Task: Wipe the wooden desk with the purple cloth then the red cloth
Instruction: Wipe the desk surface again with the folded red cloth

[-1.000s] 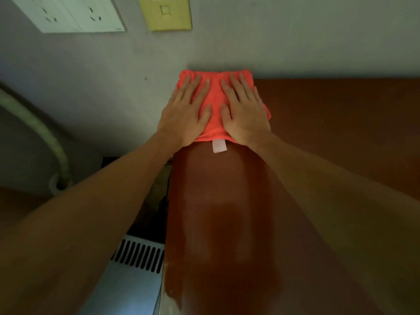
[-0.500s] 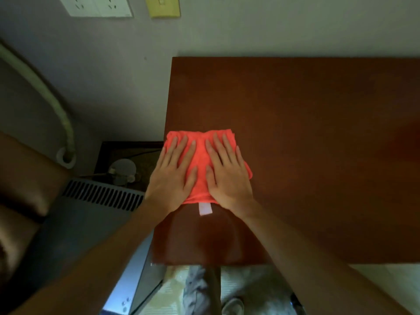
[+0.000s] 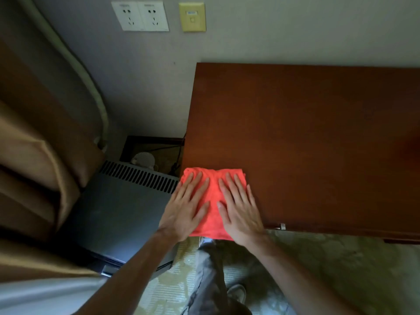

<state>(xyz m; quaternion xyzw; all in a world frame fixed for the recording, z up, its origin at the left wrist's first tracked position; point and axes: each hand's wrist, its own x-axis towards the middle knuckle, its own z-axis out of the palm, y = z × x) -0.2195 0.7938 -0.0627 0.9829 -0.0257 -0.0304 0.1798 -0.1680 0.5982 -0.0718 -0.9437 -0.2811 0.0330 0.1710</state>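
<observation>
Both hands, left [image 3: 185,208] and right [image 3: 241,209], flat-palmed, no grip closed, have drawn the red cloth [image 3: 213,201] back to the bench [image 3: 318,137] front-left corner; stroke complete.

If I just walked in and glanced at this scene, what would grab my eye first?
The bright red cloth stands out most, lying at the near left corner of the dark wooden desk and hanging a little over its front edge. The left hand and the right hand press flat on it, side by side. Above, on the grey wall, sit white power sockets and a yellow wall plate.
</observation>
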